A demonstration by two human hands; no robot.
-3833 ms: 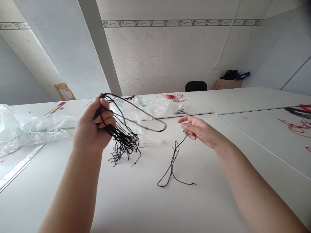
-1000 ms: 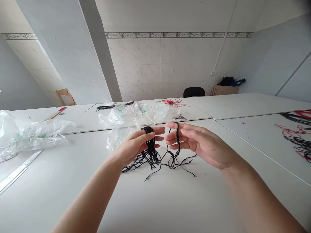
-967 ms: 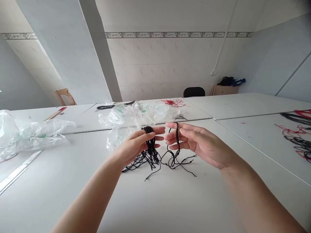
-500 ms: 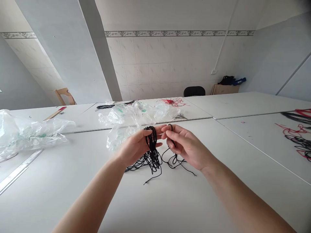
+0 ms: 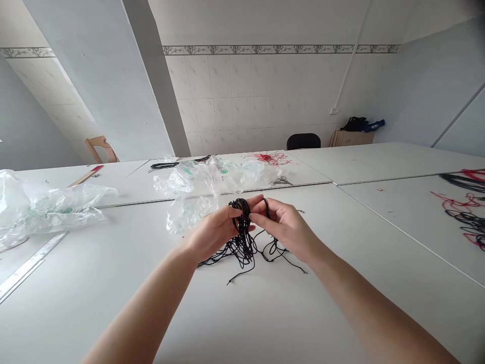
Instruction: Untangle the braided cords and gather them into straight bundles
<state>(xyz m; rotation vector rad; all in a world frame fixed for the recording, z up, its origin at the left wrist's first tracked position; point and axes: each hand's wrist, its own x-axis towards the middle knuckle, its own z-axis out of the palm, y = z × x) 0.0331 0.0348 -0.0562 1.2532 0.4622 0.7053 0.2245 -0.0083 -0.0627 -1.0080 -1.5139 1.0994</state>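
The bundle of black cords (image 5: 242,230) hangs over the desk (image 5: 242,313), pinched between thumb and fingers of the left hand (image 5: 214,230). The right hand (image 5: 286,227), fingers curled around a separate black cord (image 5: 267,207), meets the bundle. Beyond lie clear plastic bags (image 5: 212,177) and scissors (image 5: 282,181).
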